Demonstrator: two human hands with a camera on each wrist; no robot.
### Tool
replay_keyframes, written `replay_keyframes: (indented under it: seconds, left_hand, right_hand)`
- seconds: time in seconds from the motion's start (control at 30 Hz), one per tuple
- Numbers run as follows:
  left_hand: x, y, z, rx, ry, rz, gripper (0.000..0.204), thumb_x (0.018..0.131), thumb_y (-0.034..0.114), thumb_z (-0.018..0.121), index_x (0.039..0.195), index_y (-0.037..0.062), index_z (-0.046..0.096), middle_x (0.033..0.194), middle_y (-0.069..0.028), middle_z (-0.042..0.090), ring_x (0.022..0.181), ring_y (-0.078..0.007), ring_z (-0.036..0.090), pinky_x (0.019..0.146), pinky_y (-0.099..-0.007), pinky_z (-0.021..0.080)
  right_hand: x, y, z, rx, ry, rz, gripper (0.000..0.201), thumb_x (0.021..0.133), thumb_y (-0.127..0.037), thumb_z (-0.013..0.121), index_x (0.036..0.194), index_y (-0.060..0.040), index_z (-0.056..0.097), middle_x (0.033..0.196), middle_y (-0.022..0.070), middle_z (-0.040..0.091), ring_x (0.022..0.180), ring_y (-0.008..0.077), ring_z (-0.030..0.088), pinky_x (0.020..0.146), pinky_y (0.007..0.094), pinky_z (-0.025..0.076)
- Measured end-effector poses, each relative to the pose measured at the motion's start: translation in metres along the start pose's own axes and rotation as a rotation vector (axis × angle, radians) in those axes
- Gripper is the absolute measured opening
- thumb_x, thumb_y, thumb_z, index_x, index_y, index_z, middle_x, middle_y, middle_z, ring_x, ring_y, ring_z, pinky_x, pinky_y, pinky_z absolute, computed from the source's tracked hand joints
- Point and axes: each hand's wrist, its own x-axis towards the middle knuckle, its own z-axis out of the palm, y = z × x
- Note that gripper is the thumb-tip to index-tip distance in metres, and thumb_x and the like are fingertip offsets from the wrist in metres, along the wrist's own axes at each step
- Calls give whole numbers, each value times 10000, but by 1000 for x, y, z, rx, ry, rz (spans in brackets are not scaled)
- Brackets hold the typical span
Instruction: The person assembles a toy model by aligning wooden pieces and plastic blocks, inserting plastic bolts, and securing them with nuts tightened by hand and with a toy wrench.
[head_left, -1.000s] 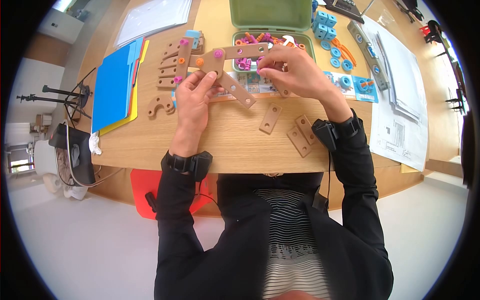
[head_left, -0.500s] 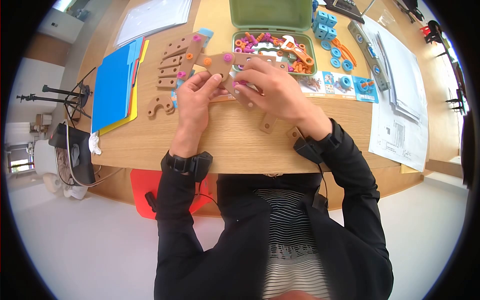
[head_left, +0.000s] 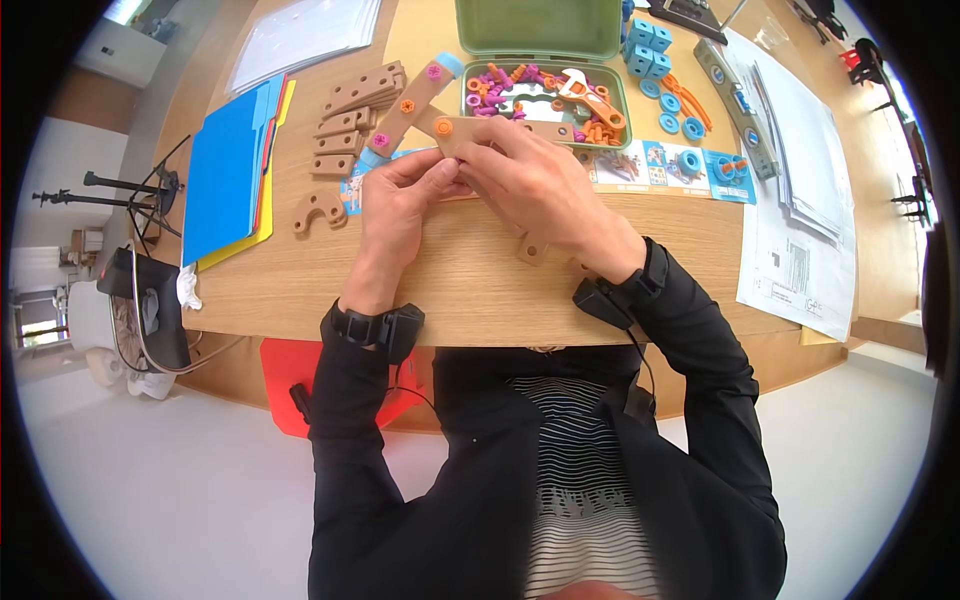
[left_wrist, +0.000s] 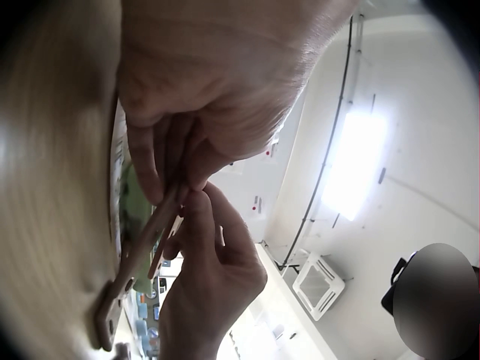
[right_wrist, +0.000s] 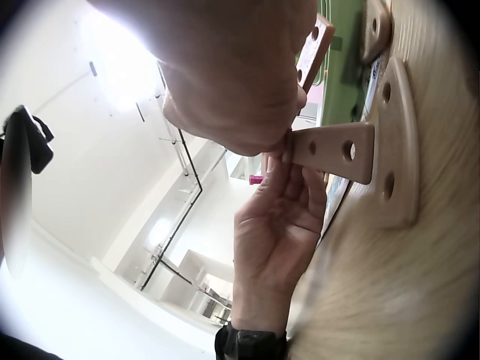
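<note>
My left hand (head_left: 398, 205) grips a joined frame of brown perforated strips (head_left: 420, 92), which carries purple and orange screws and has pale blue pieces at the ends of its crossbar. The right hand (head_left: 545, 190) bends over the joint, its fingertips meeting the left ones and pinching a small purple fastener, now mostly covered. One brown strip (right_wrist: 334, 148) sticks out past the fingers in the right wrist view. In the left wrist view, a long strip (left_wrist: 135, 259) slants down from the fingertips of both hands.
An open green box (head_left: 627, 120) holds purple and orange fasteners and an orange wrench (head_left: 590, 95). Brown strips (head_left: 345, 120) lie to the left beside a curved brown piece (head_left: 320, 212). Blue blocks (head_left: 650, 50) and rings stand right of the box. Blue folders (head_left: 232, 170) lie far left.
The right hand has moved left from over the box to the joint beside the left hand. The frame has turned, its crossbar now slanting up to the right.
</note>
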Motion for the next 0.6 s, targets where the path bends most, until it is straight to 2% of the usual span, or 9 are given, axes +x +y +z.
replay_keyframes:
  seconds: [0.07, 0.3, 0.4, 0.47, 0.5, 0.57, 0.6]
  left_hand:
    - [0, 0, 1, -20, -3, 0, 290, 1030, 101, 725, 1229, -110, 727, 1119, -165, 783, 969, -215, 771, 890, -336, 657]
    - [-1, 2, 2, -24, 27, -11, 290, 1012, 97, 741, 1218, -107, 732, 1115, -163, 783, 968, -205, 769, 872, -325, 656]
    - [0, 4, 3, -15, 68, -19, 283, 995, 78, 744, 1214, -101, 735, 1110, -155, 785, 946, -193, 767, 854, -318, 650]
    - [2, 5, 1, -2, 97, -19, 280, 987, 67, 743, 1213, -98, 737, 1107, -151, 786, 934, -188, 765, 849, -320, 646]
    - [2, 5, -2, -36, 108, -2, 274, 986, 63, 739, 1211, -93, 739, 1105, -149, 787, 937, -191, 764, 856, -328, 641]
    - [2, 5, -4, -71, 121, 16, 268, 985, 58, 736, 1210, -88, 741, 1104, -146, 788, 940, -193, 762, 864, -337, 637]
    - [2, 5, -4, -104, 113, 27, 269, 988, 58, 731, 1216, -84, 739, 1107, -146, 787, 955, -199, 761, 879, -349, 634]
  right_hand:
    - [-2, 1, -1, 13, -46, 19, 206, 946, -83, 671, 1150, -57, 662, 1126, 73, 642, 977, 290, 715, 763, 407, 596]
    - [-4, 0, 2, 77, -49, 48, 222, 945, -94, 674, 1164, -56, 670, 1126, 70, 637, 966, 294, 715, 761, 412, 596]
    - [-3, 1, -1, 109, -31, 38, 279, 906, -54, 712, 1183, -59, 680, 1164, 82, 642, 976, 310, 712, 775, 407, 600]
    - [0, 3, -4, 119, 204, 69, 297, 892, 22, 738, 1180, -39, 702, 1176, 107, 682, 967, 302, 732, 764, 378, 606]
    - [3, 6, -7, 121, 202, 68, 297, 892, 22, 738, 1180, -39, 702, 1176, 107, 682, 967, 302, 732, 764, 378, 606]
    - [12, 17, -13, 284, 462, 208, 269, 905, 72, 738, 1158, -17, 729, 1132, 132, 726, 938, 268, 760, 756, 342, 612]
    - [14, 22, -17, 304, 509, 296, 166, 963, 42, 725, 1129, 33, 741, 1064, 132, 768, 898, 211, 778, 757, 304, 627]
